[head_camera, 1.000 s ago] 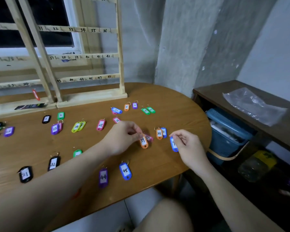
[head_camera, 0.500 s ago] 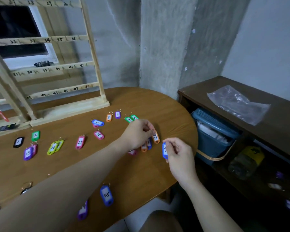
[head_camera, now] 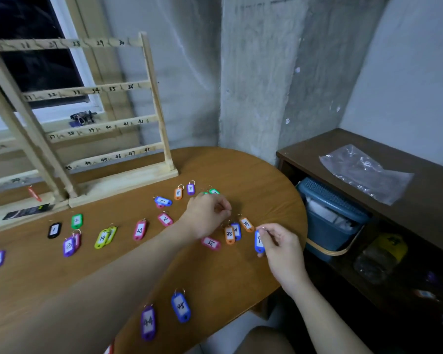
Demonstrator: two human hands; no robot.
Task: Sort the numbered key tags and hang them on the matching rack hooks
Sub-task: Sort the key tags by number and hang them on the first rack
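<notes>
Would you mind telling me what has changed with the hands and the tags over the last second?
The left hand carried the orange tag 39 away from the person, set it on the table beside the two 38 tags and let go; its fingers now hover just above. The right hand still pinches the blue tag. The other tags lie as before.

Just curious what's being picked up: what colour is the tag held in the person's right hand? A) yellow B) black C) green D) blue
D: the right hand pinches a blue tag at the table's edge, beside the orange tags.
</notes>
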